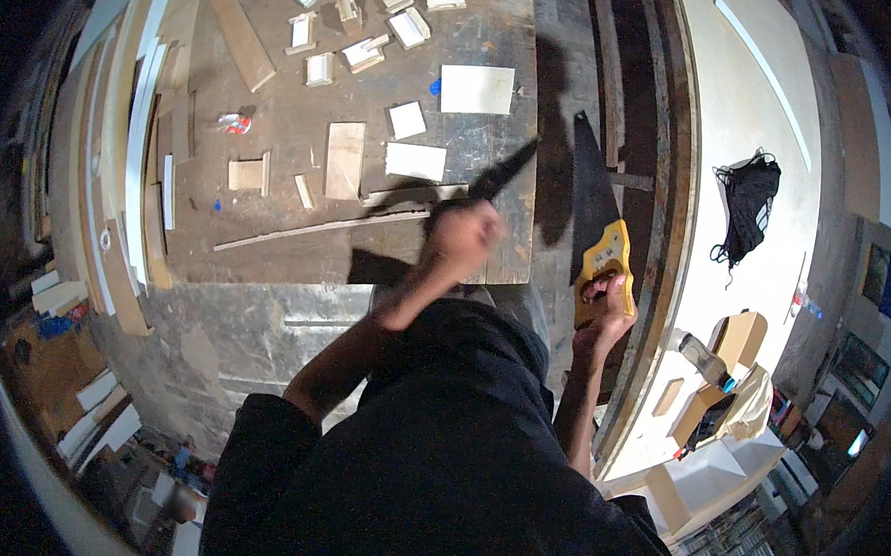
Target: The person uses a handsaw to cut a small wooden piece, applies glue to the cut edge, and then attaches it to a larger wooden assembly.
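1. Gripping confirmed at the right hand (613, 323): fingers closed round the yellow handle (618, 244) of a hand saw (590, 205). The dark blade extends forward from these fingers, just outside the right edge of the tabletop (293, 132).
2. Left hand (464, 241): left of the right fingers, above the tabletop's near right portion. Blurred; fingers appear curled. How far they are open, and whether they hold anything, cannot be told.
3. Thin wooden strip (318, 231): right end just beside the left fingers, remainder running leftward from them. Contact with the fingers cannot be told.
4. Beyond the left fingers, in order: shorter strip (399, 196), white panel (416, 161), smaller white piece (408, 120), larger white panel (477, 90).
5. Right of the right fingers, on a second, pale tabletop (710, 140): bottle (702, 359) nearer, black mesh bundle (749, 207) farther forward.
6. Left of and beyond the left fingers: wooden rectangle (345, 160); farther left, T-shaped wooden piece (248, 174).
7. Farthest forward from the left fingers: cluster of small wooden assemblies (409, 27); to their left, a plank (239, 33).
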Available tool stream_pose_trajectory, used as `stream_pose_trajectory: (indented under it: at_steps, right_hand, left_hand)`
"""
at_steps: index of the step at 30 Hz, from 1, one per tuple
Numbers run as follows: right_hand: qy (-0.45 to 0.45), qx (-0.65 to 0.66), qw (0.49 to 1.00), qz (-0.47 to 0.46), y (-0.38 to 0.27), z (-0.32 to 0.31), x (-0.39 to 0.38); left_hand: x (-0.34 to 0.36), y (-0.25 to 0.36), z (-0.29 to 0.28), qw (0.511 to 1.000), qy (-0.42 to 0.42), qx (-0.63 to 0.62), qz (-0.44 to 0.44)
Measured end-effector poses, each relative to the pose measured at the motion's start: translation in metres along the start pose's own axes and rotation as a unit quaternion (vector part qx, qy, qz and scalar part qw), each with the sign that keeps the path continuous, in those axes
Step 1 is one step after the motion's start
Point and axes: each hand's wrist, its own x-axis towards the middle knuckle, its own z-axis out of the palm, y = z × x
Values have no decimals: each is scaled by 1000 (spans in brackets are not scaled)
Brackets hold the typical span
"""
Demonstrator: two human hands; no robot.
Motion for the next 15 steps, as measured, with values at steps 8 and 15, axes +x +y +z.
stream_pose_trajectory:
  at_steps: [8,15]
  right_hand:
    - [66,-130,989,-35,28,-49,23]
    - [10,-148,989,17,8,-40,28]
  left_hand:
    - [35,-110,-36,932,105,271,217]
    - [42,-61,-53,954,116,244,129]
